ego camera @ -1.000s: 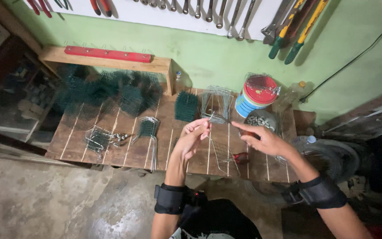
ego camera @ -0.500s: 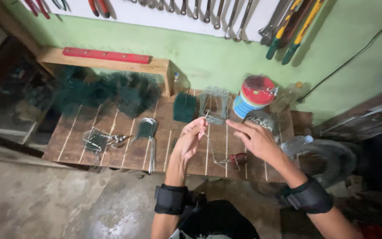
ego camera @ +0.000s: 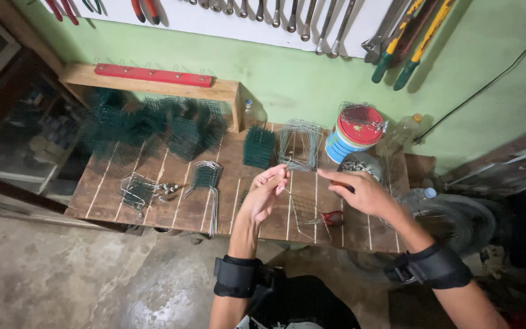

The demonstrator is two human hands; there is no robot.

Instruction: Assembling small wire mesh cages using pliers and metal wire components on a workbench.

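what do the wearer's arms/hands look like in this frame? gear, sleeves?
Both hands, left hand and right hand, are bare: no gloves, and no rings that I can make out. Forearms are bare too, no sleeves showing. Each arm wears a wide black band, like a padded strap: left band, right band. No cables visible.

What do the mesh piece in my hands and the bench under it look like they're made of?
Mesh piece: thin bare metal wire, grey with a dull glint, in an open grid; probably steel. Both the left hand and the right hand are at it. Bench: unfinished brown wooden planks with visible gaps.
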